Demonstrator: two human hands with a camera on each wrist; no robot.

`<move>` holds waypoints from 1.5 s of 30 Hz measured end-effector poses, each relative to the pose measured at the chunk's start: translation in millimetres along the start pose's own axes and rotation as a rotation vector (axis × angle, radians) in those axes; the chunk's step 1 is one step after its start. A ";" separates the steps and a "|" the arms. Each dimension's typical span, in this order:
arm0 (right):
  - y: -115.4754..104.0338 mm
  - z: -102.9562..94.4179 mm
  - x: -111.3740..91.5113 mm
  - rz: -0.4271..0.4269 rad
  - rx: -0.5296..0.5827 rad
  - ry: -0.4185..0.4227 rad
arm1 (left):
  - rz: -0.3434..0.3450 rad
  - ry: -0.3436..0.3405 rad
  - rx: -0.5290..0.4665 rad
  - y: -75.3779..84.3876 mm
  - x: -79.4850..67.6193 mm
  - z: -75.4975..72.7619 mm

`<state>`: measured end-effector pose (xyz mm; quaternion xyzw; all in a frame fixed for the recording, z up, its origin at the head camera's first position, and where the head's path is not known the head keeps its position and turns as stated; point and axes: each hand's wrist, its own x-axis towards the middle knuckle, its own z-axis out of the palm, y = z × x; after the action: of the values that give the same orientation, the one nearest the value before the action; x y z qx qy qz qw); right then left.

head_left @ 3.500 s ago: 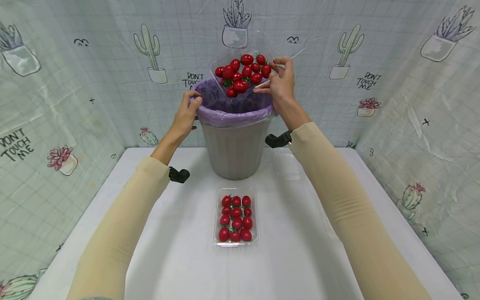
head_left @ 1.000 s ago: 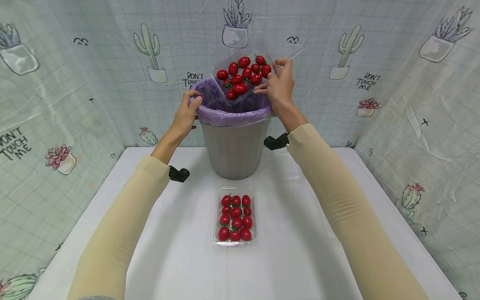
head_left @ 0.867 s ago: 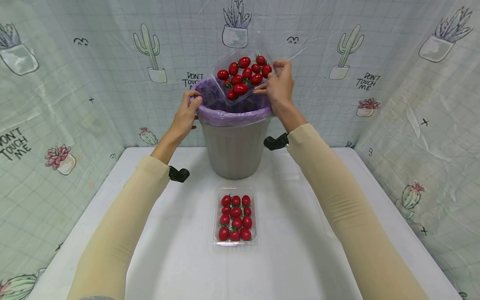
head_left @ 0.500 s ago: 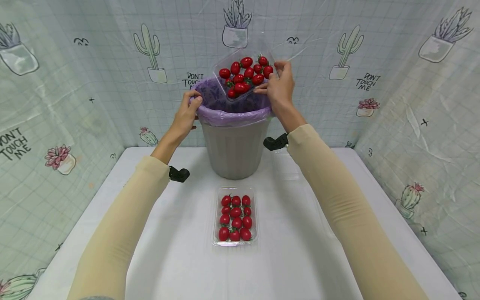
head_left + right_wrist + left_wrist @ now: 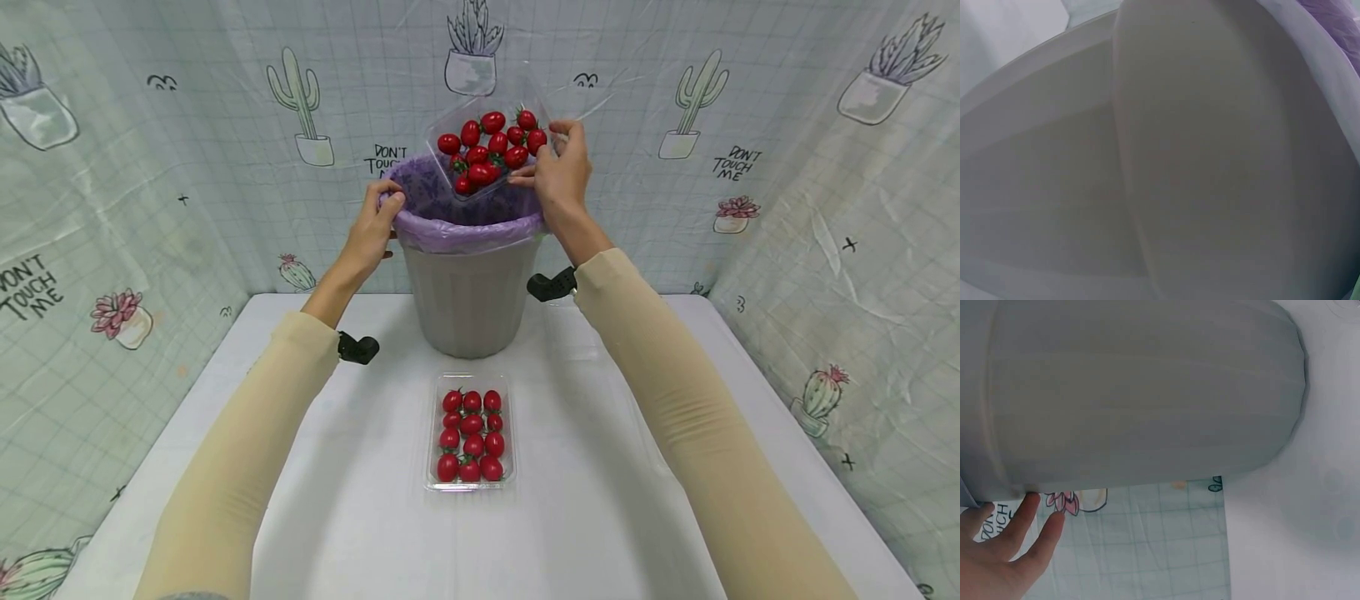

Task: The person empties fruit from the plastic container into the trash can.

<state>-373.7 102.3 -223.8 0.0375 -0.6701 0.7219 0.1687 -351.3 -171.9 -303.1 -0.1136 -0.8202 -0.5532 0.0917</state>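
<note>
In the head view my right hand [image 5: 564, 171] holds a clear plastic container [image 5: 467, 109] by its right side, tilted over the mouth of a grey waste bin [image 5: 471, 300]. Several red cherry tomatoes [image 5: 498, 143] lie in it, bunched toward its lower corner. My left hand [image 5: 372, 221] grips the left of the bin's rim, thumb over the purple bin liner [image 5: 472, 237]. The left wrist view has some of its fingers [image 5: 1044, 540] spread at the outside of the bin. Only bin wall and liner show in the right wrist view; the hand is out of sight there.
A second clear container [image 5: 470, 487], filled with rows of cherry tomatoes [image 5: 472, 425], lies in front of the bin on the white table [image 5: 360, 517]. A clear plastic piece [image 5: 577, 333] is faint at the bin's right. A printed curtain [image 5: 225, 208] closes in the back and sides.
The tomatoes at the left of the held container have shifted, with fewer showing there than before. The container moved slightly with my right hand. My left hand stays on the rim.
</note>
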 end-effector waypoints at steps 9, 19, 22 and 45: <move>-1.5 0.4 -2.6 -0.017 -0.014 0.002 | 0.000 0.002 -0.003 0.9 0.1 0.3; 6.2 1.0 4.7 -0.049 -0.044 0.003 | 0.003 0.004 -0.011 1.7 0.7 0.3; 7.2 1.4 5.6 -0.061 -0.063 0.002 | 0.002 0.002 -0.012 1.7 0.2 -0.3; 10.5 2.7 9.1 -0.106 -0.122 0.043 | 0.004 -0.004 -0.009 1.7 -0.9 0.0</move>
<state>-385.8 100.9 -230.9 0.0471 -0.7059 0.6706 0.2231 -349.9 -171.3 -301.8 -0.1170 -0.8176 -0.5564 0.0907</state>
